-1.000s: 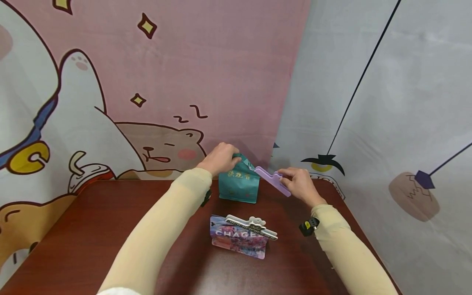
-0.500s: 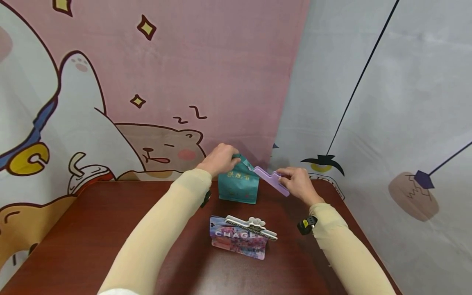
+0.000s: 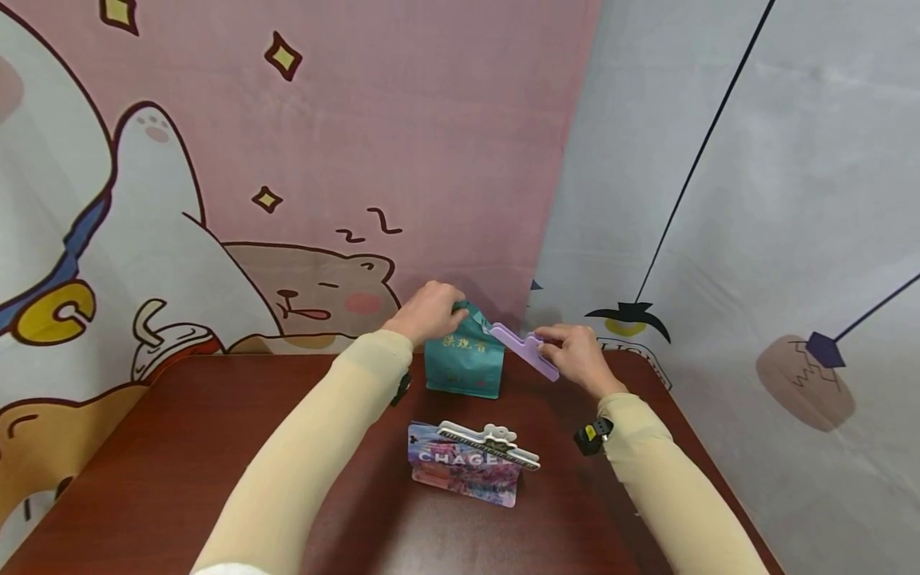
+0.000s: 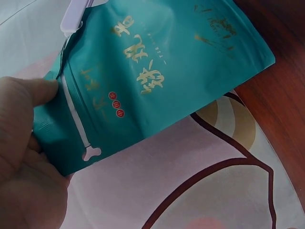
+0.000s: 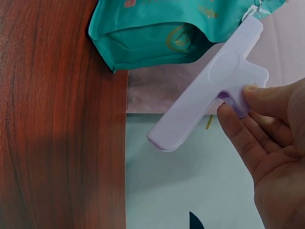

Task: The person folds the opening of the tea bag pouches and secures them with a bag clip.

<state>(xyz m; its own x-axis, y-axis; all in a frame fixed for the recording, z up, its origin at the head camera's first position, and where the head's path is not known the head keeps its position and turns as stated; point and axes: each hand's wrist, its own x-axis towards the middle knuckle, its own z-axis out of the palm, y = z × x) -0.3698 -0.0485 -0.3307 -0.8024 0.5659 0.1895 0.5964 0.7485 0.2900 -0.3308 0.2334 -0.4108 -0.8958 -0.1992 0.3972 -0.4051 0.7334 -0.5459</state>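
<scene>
A teal pouch with gold lettering stands at the back of the table. My left hand pinches its top left corner between thumb and fingers. In the left wrist view a pale slit with a bone-shaped end runs along the pouch top. My right hand pinches the handle of a lilac bag clip. One end of the clip's long bar overlaps the pouch's top right corner, while the rest sticks out to the right. In the right wrist view the clip's bar slants across, its handle between thumb and fingers.
Nearer on the reddish-brown table lies a pink and blue pouch with a white clip across its top. A cartoon-printed cloth hangs right behind the table.
The right hand and lilac clip have shifted slightly left, bringing the clip's end further over the pouch corner. The left hand keeps its hold with hardly any movement.
</scene>
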